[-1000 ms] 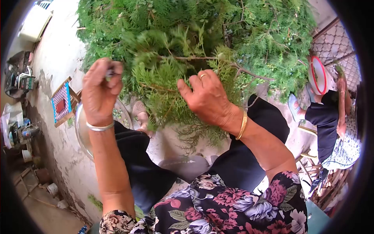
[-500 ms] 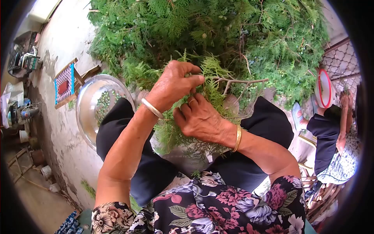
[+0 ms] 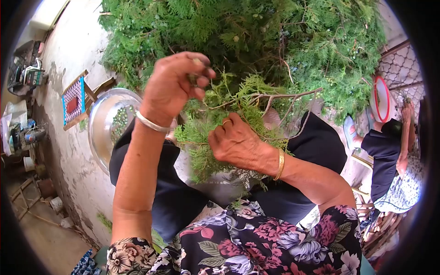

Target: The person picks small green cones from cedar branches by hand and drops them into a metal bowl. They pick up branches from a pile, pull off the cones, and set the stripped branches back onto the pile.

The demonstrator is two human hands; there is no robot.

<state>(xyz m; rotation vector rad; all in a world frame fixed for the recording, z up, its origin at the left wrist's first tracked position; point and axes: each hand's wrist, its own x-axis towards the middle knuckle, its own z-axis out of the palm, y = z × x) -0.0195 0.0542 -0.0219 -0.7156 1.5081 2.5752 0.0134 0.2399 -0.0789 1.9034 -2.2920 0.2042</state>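
Left hand: my left hand (image 3: pixel 176 87) is raised above my lap, just left of the sprig, with a thin silver bangle (image 3: pixel 152 123) at the wrist.
Left fingers: pinched tight together on a tiny bit (image 3: pixel 195 79) at the sprig's left tip; it is too small to tell what it is.
Right hand: my right hand (image 3: pixel 236 142) sits lower and nearer, with a gold bangle (image 3: pixel 280 163) at the wrist.
Right fingers: curled shut around the stem of the feathery green conifer sprig (image 3: pixel 229 103).
Sprig: it is held between both hands over my black-trousered knees. Its thin brown twig (image 3: pixel 279 96) runs off to the right, and its fronds hang down below my right hand.
Foliage: a big heap of green conifer branches (image 3: pixel 256 36) fills the far side, just beyond the sprig.
Bowl: a round shiny steel bowl (image 3: pixel 98 133) sits on the ground at left, against my left knee, with small green bits inside.
Stool: a small wooden stool with a red, white and blue woven seat (image 3: pixel 73 103) stands further left of the bowl.
Other person: a person in a dark top (image 3: pixel 382 151) sits at far right beside a white red-rimmed basin (image 3: pixel 380 98).
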